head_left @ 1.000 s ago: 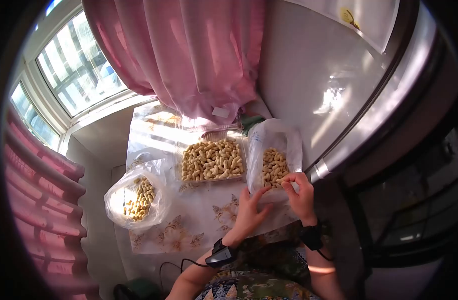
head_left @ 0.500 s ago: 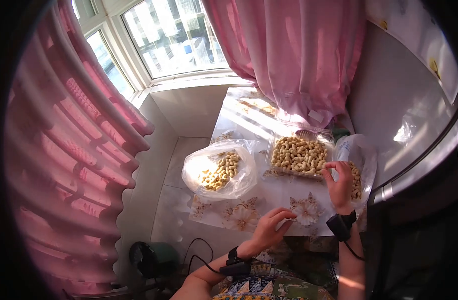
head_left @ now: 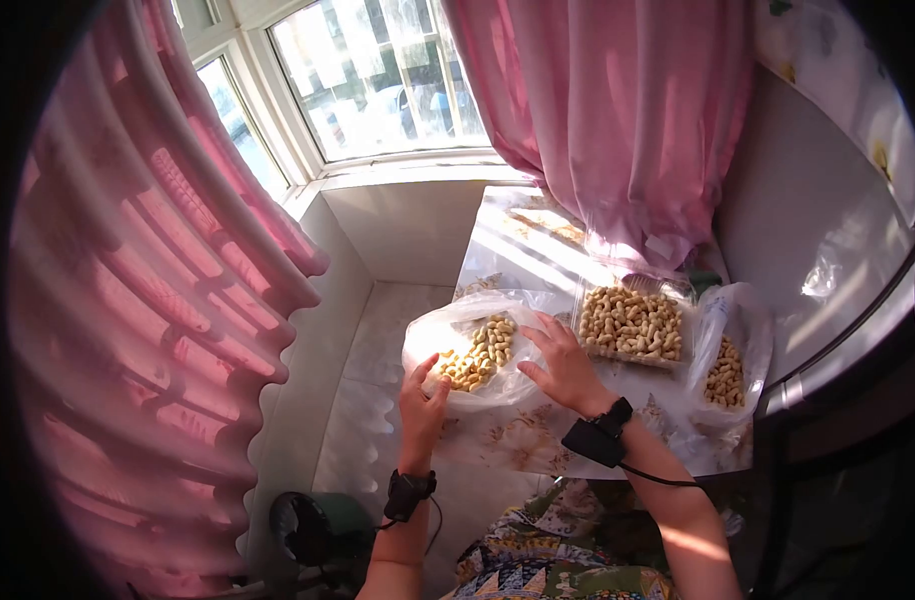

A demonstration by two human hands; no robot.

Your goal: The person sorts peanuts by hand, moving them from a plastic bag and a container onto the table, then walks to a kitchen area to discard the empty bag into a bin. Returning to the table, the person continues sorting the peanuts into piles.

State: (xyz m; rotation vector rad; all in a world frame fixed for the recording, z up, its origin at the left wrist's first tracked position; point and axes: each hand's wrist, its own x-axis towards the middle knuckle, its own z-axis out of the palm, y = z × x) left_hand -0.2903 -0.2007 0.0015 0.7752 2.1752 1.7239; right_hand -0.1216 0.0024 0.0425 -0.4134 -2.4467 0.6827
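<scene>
A translucent plastic bag (head_left: 448, 325) lies open on the table, with peanuts in their shells (head_left: 483, 357) inside. My left hand (head_left: 422, 408) is at the bag's near left edge, its fingers apart over the rim. At the right edge of the same bag is my right hand (head_left: 566, 370), fingers spread. Whether either hand pinches the plastic is not clear, and no peanut shows in them. Right of my right hand stands a clear plastic box (head_left: 633, 357) full of peanuts. Beyond it, a second bag (head_left: 756, 345) holds more peanuts.
The floral tablecloth (head_left: 518, 440) covers the table. Pink curtains (head_left: 618, 120) hang behind it and on the left. A dark round device (head_left: 303, 527) stands low at the left. A grey panel (head_left: 808, 200) rises at the right.
My right hand has moved left from the box to the left bag. My left hand has gone left and up to that bag's near side. The view has shifted slightly.
</scene>
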